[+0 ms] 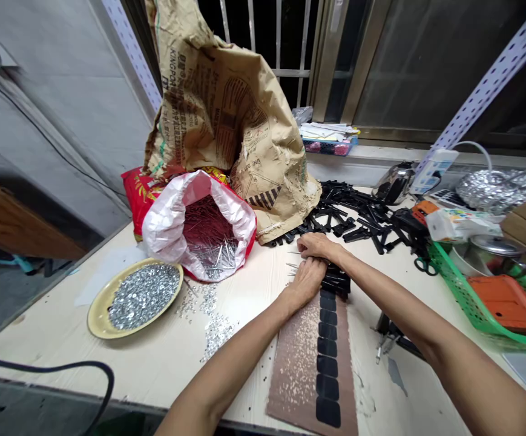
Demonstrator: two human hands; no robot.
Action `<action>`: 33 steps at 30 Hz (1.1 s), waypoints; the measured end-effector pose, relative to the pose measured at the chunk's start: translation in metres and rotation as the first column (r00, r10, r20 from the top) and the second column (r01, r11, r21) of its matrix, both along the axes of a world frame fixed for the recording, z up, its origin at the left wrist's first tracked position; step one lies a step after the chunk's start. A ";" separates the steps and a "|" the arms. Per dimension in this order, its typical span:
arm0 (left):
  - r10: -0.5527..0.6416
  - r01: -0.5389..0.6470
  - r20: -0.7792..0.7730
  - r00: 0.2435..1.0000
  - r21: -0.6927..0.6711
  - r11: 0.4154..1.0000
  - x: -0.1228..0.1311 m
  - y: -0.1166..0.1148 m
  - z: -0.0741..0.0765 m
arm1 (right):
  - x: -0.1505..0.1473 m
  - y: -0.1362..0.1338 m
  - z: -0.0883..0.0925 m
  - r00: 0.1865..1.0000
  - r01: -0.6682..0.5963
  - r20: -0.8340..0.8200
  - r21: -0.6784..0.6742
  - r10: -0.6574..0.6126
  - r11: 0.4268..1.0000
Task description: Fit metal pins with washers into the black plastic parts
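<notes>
My left hand (309, 280) is closed over a row of black plastic parts (336, 281) at the far end of a brown board (299, 363). Thin pointed metal pins (292, 266) stick out leftward beside its fingers. Just beyond it and partly over it, my right hand (319, 246) has its fingers bent together in a pinch; what lies between them is hidden. Dark rounded squares (327, 385) run in a line down the board towards me.
A yellow plate (97, 324) of small metal washers (144, 295) stands left, with loose washers (217, 333) nearby. Behind are a red-and-white sack (163, 233) of long pins and a brown paper sack (267, 151). Black parts (358, 212) are heaped behind; a green basket (476, 315) stands right.
</notes>
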State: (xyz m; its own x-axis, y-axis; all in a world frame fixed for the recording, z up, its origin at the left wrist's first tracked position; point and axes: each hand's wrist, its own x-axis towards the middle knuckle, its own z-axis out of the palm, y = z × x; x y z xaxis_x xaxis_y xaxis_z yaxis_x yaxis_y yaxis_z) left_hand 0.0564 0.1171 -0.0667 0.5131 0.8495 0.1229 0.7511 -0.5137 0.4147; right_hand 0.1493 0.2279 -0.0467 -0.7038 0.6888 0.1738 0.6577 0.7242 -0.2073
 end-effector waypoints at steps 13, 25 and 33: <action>0.271 -0.281 -0.089 0.958 -0.136 0.950 -0.026 0.017 0.017 | 0.022 -0.022 0.078 0.961 0.140 -0.275 0.451 -0.012 0.882; 0.285 -0.282 -0.119 0.951 0.039 0.959 -0.167 -0.136 0.052 | 0.044 -0.155 0.038 0.964 -0.059 -0.247 0.157 0.097 0.986; 0.401 -0.383 -0.283 0.871 0.120 0.916 -0.153 -0.160 0.022 | 0.028 -0.190 0.024 0.949 -0.120 -0.282 0.081 0.139 0.989</action>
State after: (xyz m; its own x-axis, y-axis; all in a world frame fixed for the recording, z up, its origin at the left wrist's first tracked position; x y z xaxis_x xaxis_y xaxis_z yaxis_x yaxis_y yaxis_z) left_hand -0.0962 -0.0431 -0.0447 0.1596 0.9845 0.0734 0.9785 -0.1676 0.1205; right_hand 0.1772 0.0379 -0.0229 -0.7008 0.5764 0.4203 0.4771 0.8167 -0.3246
